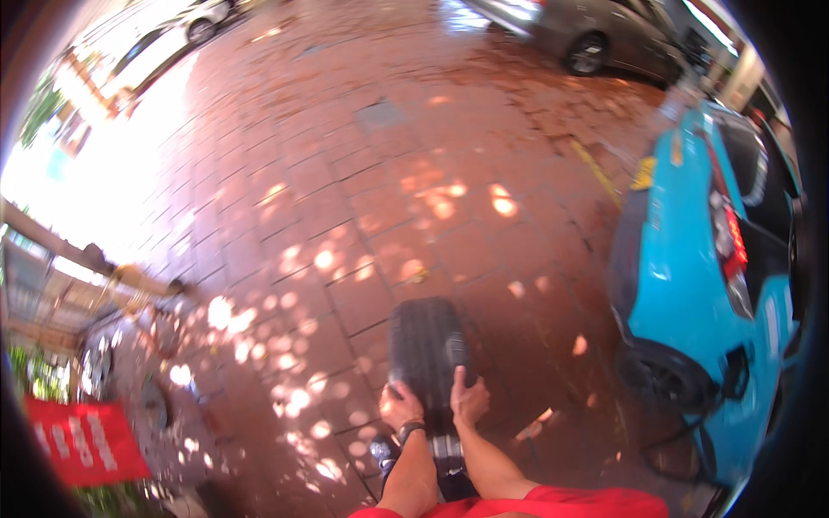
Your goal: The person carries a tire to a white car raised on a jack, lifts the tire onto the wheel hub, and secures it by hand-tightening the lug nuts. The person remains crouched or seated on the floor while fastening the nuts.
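I have one black car tyre (427, 345) standing upright on its tread on the red brick pavement (345, 173), right in front of me, and both my hands rest on its near upper edge. My left hand (401, 404), with a dark watch at the wrist, lies curled over the left shoulder of the tyre; my right hand (468, 399) lies flat on the right side, one finger stretched up along the tread. Neither hand closes around anything.

As I judge it, the tyre is up and balanced, well out on the open paving, with the turquoise car (699, 285) to my right and near. Where it ends up is not settled yet.

Counted: one tyre, two hands, one turquoise car near, one grey car (596, 34) far right, one white car (164, 39) far left, one red sign (86, 440) near left.
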Available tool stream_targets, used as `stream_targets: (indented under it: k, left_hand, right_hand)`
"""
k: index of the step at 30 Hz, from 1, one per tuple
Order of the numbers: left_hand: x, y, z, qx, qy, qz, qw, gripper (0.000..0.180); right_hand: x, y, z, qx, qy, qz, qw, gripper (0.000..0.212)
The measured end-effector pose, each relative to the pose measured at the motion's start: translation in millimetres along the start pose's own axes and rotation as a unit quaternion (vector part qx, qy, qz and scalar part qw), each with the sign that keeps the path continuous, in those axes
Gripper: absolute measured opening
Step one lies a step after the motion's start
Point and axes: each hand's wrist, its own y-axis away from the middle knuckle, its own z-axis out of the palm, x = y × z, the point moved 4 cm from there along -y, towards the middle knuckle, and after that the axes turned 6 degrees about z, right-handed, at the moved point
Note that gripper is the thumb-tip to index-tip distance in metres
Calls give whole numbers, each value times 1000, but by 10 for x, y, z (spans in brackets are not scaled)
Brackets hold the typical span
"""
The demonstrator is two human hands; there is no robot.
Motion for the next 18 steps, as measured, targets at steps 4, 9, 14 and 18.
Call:
stream_targets:
  k: [4, 9, 14, 18]
  left_hand:
    - [14, 15, 41, 31, 1, 24, 999, 53]
    - [-31, -47, 98, 19, 20, 2, 1000, 57]
    - [-19, -86, 118, -2, 7, -11, 1000, 61]
    - [65, -132, 139, -11, -14, -16, 1000, 61]
  right_hand:
    - [4, -25, -1, -9, -16, 9, 1000, 81]
    - [-46, -38, 17, -25, -12, 11, 1000, 82]
    - [-100, -39, 20, -17, -5, -4, 1000, 83]
    - [-151, -88, 35, -31, -6, 19, 999, 82]
